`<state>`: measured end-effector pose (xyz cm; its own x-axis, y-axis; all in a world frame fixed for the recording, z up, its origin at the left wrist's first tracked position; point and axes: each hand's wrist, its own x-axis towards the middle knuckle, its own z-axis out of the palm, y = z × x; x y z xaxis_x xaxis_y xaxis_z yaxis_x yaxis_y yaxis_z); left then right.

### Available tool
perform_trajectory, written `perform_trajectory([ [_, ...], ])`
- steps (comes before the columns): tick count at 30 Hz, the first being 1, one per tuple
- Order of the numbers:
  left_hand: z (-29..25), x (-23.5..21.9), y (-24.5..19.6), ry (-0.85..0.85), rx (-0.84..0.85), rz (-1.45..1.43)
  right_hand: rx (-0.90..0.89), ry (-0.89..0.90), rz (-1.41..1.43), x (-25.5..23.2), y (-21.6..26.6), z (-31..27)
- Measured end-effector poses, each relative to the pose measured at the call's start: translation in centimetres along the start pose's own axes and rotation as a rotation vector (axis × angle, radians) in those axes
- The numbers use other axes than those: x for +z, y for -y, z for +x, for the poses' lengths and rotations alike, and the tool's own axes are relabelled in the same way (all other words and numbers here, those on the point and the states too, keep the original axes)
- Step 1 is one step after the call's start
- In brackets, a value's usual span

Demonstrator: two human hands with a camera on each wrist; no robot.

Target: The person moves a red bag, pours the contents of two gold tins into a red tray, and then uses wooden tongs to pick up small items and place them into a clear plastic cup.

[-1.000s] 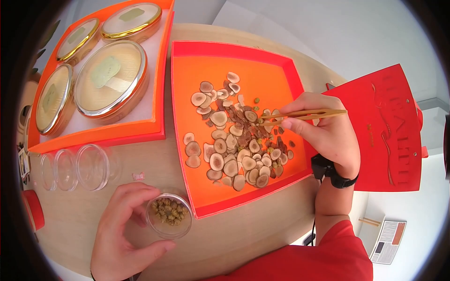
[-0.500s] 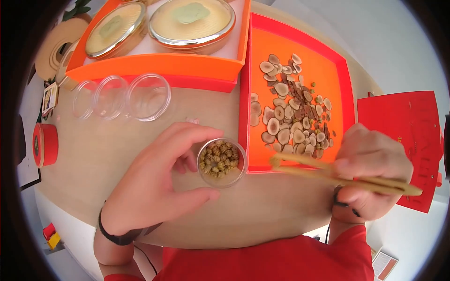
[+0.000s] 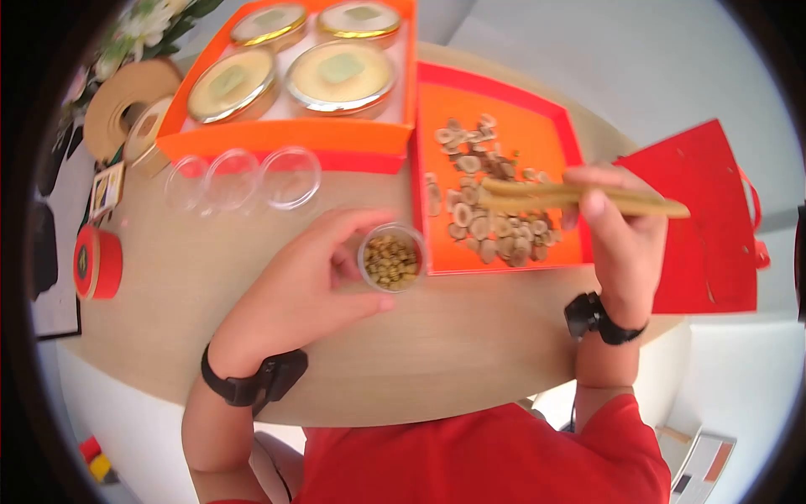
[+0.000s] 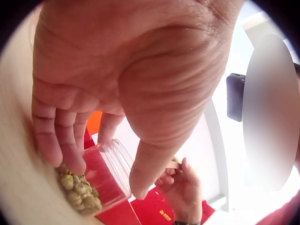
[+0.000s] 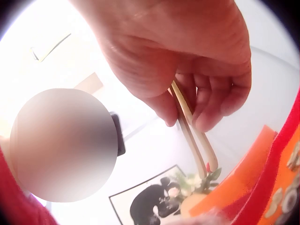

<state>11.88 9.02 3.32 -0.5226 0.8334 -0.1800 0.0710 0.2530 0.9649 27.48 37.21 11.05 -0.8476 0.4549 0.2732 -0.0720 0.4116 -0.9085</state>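
My left hand [image 3: 290, 281] curls round a small clear jar [image 4: 110, 178] standing on the table, index finger and thumb on either side of it. Small dried yellow-green buds [image 3: 391, 264] fill its lower part. The right hand [image 3: 625, 239] pinches wooden tweezers [image 3: 546, 198] between thumb and fingers. Their tips overlap a pile of dried root slices [image 3: 508, 227] in this view, and in the right wrist view they are close together. The pile, with brown flakes and a few buds, lies in a red-rimmed orange box [image 3: 520, 97] right of the jar.
Three clear empty jars [image 3: 290, 176] stand left of the orange box. Behind them is another orange box [image 3: 285, 134] with oval lidded tins [image 3: 340, 76]. A red paper bag [image 3: 701, 227] lies at the right, a round red tin [image 3: 99, 262] at the far left.
The tweezers were in the pile, swung out over the box's front edge towards the jar, and are now back over the pile. The left hand stays at the jar. The head view has shifted.
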Motion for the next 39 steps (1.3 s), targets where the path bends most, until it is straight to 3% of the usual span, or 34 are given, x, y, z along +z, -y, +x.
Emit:
perform_trajectory([
  [4,0.5,0.3,0.2,-0.005,-0.003,0.016,0.009,-0.253,0.066,-4.3,-2.7,1.6],
  [11,0.2,0.4,0.2,0.015,0.002,0.040,0.202,-0.332,0.024,-7.2,-6.6,2.2],
  [17,0.5,0.2,0.4,0.006,-0.094,0.061,0.307,-0.306,-0.046,-7.6,-8.4,2.6],
  [26,1.0,-0.3,-0.5,0.129,-0.054,0.214,0.296,-0.283,-0.179,-6.9,-7.5,2.1],
  [29,0.5,0.2,-0.2,0.026,-0.183,0.088,0.333,-0.236,-0.230,-7.1,-5.6,1.4],
  [32,0.6,-0.5,0.8,0.062,-0.127,0.141,0.379,-0.180,-0.294,-7.4,-4.1,1.0],
  [39,0.6,-0.3,1.1,0.012,-0.176,-0.022,0.421,-0.118,-0.400,-7.6,-4.4,0.6],
])
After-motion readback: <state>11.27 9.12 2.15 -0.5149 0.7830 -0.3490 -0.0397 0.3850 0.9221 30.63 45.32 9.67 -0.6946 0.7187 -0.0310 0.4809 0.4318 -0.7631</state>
